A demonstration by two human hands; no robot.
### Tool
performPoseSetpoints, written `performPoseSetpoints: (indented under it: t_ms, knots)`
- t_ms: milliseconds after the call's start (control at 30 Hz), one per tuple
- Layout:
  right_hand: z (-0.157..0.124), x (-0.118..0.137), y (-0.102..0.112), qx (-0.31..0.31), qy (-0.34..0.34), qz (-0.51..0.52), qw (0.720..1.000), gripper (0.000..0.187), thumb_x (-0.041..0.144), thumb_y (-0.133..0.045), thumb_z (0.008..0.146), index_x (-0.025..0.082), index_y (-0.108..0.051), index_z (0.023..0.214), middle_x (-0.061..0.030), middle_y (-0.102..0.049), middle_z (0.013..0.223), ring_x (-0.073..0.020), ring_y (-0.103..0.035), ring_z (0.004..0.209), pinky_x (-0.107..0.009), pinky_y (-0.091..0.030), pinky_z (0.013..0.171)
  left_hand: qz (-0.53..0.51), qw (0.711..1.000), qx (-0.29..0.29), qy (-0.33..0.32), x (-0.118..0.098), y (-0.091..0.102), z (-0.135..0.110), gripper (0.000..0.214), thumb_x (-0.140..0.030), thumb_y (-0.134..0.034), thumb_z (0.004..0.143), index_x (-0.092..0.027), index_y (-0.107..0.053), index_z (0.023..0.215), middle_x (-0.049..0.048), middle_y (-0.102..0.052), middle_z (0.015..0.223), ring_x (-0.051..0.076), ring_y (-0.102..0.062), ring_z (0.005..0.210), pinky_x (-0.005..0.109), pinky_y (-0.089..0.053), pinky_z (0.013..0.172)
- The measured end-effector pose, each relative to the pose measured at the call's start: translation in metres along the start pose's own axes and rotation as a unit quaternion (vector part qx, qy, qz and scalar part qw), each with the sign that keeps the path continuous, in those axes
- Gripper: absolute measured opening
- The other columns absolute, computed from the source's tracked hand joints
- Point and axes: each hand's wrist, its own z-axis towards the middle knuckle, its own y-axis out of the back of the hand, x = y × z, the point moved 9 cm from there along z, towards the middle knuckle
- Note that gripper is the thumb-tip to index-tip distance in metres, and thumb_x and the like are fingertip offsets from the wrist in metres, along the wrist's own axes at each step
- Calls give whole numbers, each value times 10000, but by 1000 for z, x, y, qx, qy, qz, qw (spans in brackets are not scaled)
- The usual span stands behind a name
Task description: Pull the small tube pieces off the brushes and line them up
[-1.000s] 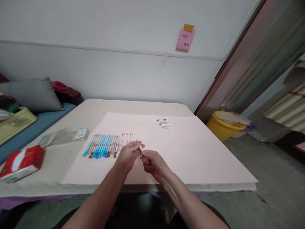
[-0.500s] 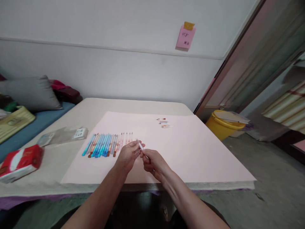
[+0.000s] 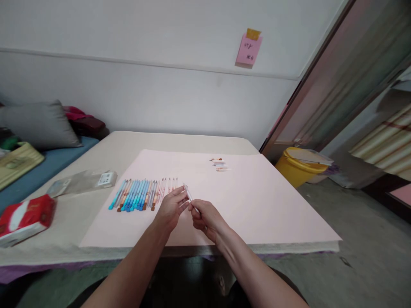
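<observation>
Both of my hands meet over the pink sheet [image 3: 257, 201] near the table's front. My right hand [image 3: 205, 218] is closed around the lower part of a thin white pen [image 3: 188, 194], which points up and away. My left hand [image 3: 171, 207] pinches the pen's upper part with fingertips. Just left of my hands lies a row of several pens [image 3: 138, 194], blue and orange, side by side on the sheet. Three small pen parts [image 3: 218, 164] lie farther back on the sheet.
A red and white tissue pack [image 3: 24, 218] and a clear plastic bag [image 3: 81, 182] lie on the beige table cover [image 3: 105, 154] at left. A grey pillow [image 3: 40, 126] rests beyond. A yellow bucket [image 3: 297, 167] stands on the floor at right. A pink note [image 3: 248, 49] hangs on the wall.
My hands and the pen stay together in much the same grip. The camera has shifted slightly, so everything sits a little higher and to the left in view.
</observation>
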Motion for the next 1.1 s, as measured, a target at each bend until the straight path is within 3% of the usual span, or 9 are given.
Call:
performPoseSetpoints:
  t_ms: [167, 300, 400, 800, 1100]
  knots:
    - [3, -7, 7, -22, -31, -4, 999, 128, 259, -518, 717, 166, -495, 631, 91, -337, 387, -28, -155, 311, -208, -64, 380, 17, 999, 46, 5, 1, -10, -2, 187, -251, -693, 721, -118, -594, 808, 48, -608, 729, 106, -572, 588, 239, -462, 593]
    - [3, -16, 3, 21, -70, 18, 997, 329, 477, -503, 816, 159, -527, 733, 79, -384, 430, -30, -172, 323, -195, -98, 377, -10, 1000, 6, -8, -3, 1, 1, 176, -210, -674, 734, -143, -511, 742, 40, -601, 696, 121, -585, 565, 243, -464, 533]
    - [2, -21, 1, 40, -95, 32, 994, 402, 537, -420, 865, 157, -523, 785, 71, -401, 455, -35, -179, 330, -188, -120, 379, -18, 999, -28, -2, -4, 11, 4, 183, -188, -665, 739, -152, -486, 754, 50, -610, 707, 154, -623, 631, 257, -488, 545]
    - [-3, -16, 3, 68, -101, 12, 992, 302, 430, -462, 868, 145, -561, 885, 53, -458, 508, -25, -226, 334, -184, -124, 401, -25, 997, -77, -8, -11, 29, 13, 127, -137, -597, 782, -166, -474, 767, 53, -631, 690, 163, -663, 686, 272, -527, 636]
    - [-5, -15, 6, 77, -94, -16, 993, 219, 335, -530, 801, 134, -585, 870, 53, -458, 513, -19, -247, 347, -181, -124, 406, -47, 989, -142, -13, -17, 58, 21, 139, -101, -574, 796, -169, -464, 748, 64, -646, 699, 151, -660, 682, 250, -530, 626]
